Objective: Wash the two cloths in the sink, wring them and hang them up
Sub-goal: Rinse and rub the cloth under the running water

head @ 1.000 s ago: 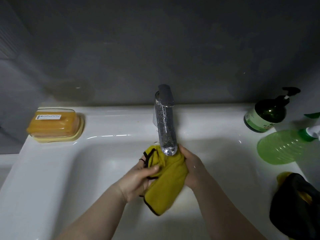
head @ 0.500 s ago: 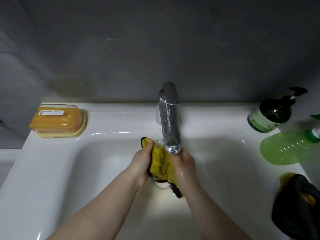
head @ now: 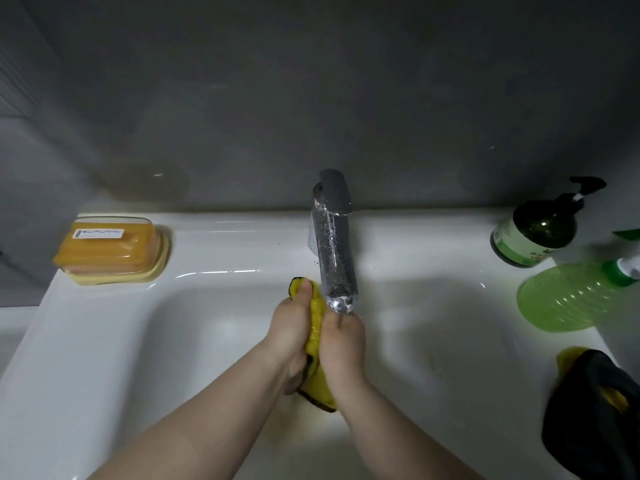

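Under the tap [head: 334, 258] spout, over the white sink [head: 138, 341] basin: yellow cloth [head: 316, 327] with dark edging, bunched, gripped between left hand [head: 292, 327] and right hand [head: 343, 344], both curled round it. Mostly hidden by the hands; only a strip between them, a corner above the left thumb and a fold below the wrists visible. Flow from spout: cannot tell. On right rim, second cloth [head: 595, 410], dark with yellow, cut off by frame edge. Green bottle [head: 575, 296] blurred, cropped; dark pump bottle [head: 535, 233] behind. Orange soap box [head: 110, 249] on left ledge. Grey wall, dim.
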